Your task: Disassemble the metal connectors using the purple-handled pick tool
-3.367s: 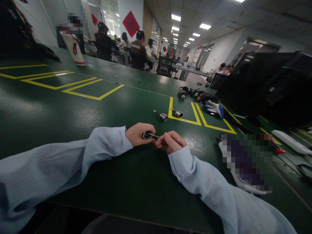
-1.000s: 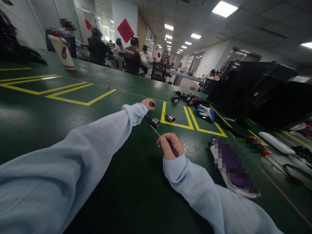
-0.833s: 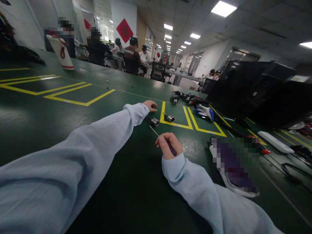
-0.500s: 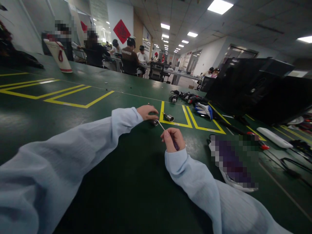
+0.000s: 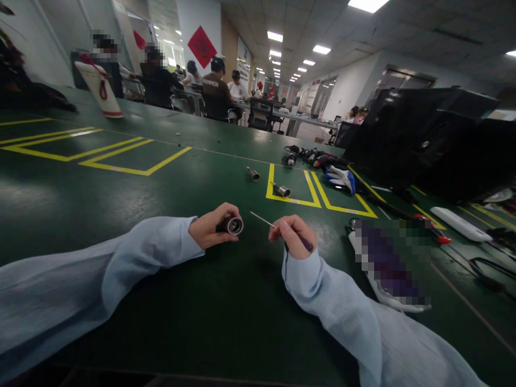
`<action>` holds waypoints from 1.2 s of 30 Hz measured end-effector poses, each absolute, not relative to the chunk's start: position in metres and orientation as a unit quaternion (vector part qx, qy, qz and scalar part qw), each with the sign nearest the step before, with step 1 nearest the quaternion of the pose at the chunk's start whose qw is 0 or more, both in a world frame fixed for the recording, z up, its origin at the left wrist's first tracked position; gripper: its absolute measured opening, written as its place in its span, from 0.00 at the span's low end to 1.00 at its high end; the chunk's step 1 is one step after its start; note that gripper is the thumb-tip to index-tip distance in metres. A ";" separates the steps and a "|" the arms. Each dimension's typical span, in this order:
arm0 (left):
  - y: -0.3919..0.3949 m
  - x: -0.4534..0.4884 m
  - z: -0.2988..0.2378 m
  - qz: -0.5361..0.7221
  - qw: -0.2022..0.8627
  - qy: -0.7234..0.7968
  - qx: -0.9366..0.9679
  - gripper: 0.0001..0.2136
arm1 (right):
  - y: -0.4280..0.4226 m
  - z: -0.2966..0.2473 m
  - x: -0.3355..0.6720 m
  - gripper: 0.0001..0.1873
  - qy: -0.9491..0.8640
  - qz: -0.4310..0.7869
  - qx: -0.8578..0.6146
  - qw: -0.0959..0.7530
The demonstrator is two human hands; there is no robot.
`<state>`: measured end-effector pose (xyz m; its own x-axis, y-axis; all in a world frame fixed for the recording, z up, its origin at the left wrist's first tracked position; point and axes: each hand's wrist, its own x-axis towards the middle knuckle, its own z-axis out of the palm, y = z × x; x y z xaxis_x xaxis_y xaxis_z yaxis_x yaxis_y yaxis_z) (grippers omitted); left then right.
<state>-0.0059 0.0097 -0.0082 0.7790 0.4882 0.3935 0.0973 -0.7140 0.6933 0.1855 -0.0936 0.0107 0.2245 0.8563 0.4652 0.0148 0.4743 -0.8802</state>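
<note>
Green tabletop (image 5: 226, 317) sits under your angled-in forearms (image 5: 149, 250), left hand (image 5: 213, 227) curled round a metal cup-shaped part (image 5: 234, 226), right hand (image 5: 296, 236) pinching a thin-shafted tool (image 5: 262, 219) just beside it.

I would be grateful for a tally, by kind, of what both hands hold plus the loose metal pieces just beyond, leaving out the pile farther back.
Silver cup-shaped metal pieces: 3
Slim metal-shafted tool with dark purple handle: 1
Total: 4
</note>
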 end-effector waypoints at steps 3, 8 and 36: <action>-0.008 -0.011 -0.004 0.291 0.344 0.178 0.875 0.17 | -0.102 0.011 0.181 0.14 -0.574 0.339 -0.370 0.647; -0.015 -0.006 0.003 0.280 0.282 0.152 0.905 0.09 | -0.110 0.009 0.173 0.16 -0.668 0.281 -0.390 0.567; -0.015 0.002 0.000 0.271 0.235 0.170 0.918 0.08 | -0.108 0.002 0.165 0.17 -0.639 0.316 -0.439 0.547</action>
<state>0.0019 -0.0147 -0.0002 0.7953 0.4393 0.4178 0.1841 -0.8316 0.5240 0.1648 -0.1077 0.0021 -0.0159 0.9064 0.4222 0.2143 0.4155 -0.8840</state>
